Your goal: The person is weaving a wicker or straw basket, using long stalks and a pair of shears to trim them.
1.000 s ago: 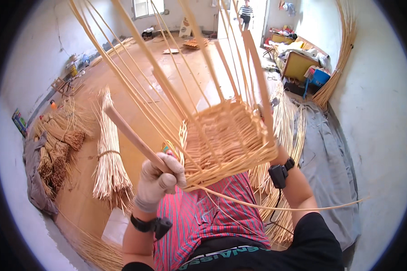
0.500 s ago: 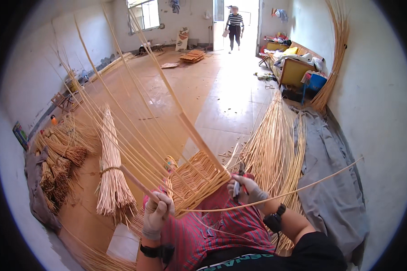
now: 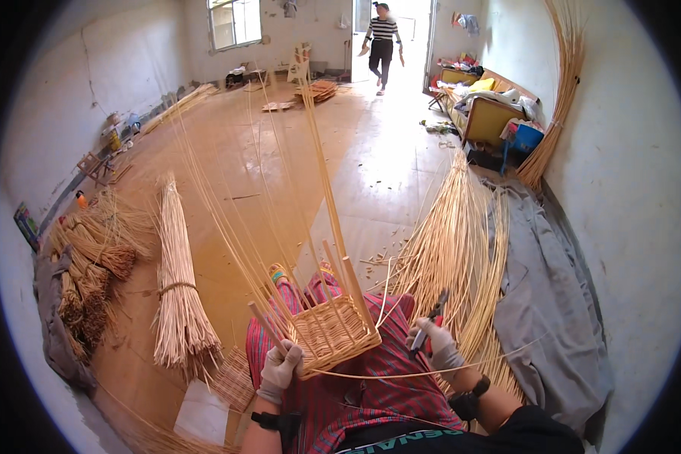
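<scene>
left hand (image 3: 281, 368) grips basket (image 3: 331, 331) corner | right hand (image 3: 440, 346) holds red-handled tool (image 3: 438, 303) | basket between them

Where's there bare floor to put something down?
Brown floor between the tied bundle and the basket looks mostly bare, and so does shiny floor in front of the doorway. It's crowded on the right, with loose sticks, then grey cloth by the wall.

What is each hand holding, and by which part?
The left hand holds the woven basket by a wooden post at its near-left corner; the right hand holds a plier-like tool by its handles.
</scene>
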{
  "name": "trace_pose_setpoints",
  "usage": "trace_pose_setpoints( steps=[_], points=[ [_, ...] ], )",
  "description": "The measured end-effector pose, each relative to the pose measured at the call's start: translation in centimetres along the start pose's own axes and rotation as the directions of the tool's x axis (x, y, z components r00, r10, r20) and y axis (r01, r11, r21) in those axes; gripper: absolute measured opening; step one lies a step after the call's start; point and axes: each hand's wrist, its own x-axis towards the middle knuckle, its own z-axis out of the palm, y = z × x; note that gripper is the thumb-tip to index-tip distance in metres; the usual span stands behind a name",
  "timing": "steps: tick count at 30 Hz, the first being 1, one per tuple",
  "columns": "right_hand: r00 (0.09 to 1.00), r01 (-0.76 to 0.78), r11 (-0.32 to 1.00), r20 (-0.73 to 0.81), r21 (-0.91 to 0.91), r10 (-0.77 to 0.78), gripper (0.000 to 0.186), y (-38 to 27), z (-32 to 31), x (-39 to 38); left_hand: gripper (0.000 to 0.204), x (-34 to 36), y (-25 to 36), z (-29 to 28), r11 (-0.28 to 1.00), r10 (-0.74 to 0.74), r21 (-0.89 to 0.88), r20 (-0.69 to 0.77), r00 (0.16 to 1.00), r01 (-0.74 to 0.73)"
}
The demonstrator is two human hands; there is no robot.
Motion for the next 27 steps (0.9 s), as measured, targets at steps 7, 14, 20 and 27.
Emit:
trace_pose_setpoints(
  steps=[7,14,20,27],
  points=[
    [0.965,0.212,0.873,0.236,-0.439,-0.116,0.052,0.7,5.9,-2.2,0.028,0.6,0.9,-0.4,0.996,-0.053,0.064,-0.058,0.997,0.057],
    [0.913,0.389,0.448,0.402,-0.805,-0.071,0.063,2.6,7.9,-1.4,0.028,-0.1,1.2,-0.7,0.990,-0.024,0.132,-0.228,0.973,0.055],
    [0.942,0.171,0.732,0.327,-0.659,0.075,0.054,1.3,9.6,-2.3,0.026,0.1,2.0,-0.1,0.992,-0.017,0.118,-0.259,0.966,0.049],
    [0.948,0.147,0.710,0.304,-0.689,0.098,0.055,1.8,9.1,-1.6,0.023,0.8,1.8,-0.1,0.987,-0.038,0.139,-0.297,0.954,0.083]
  ],
)
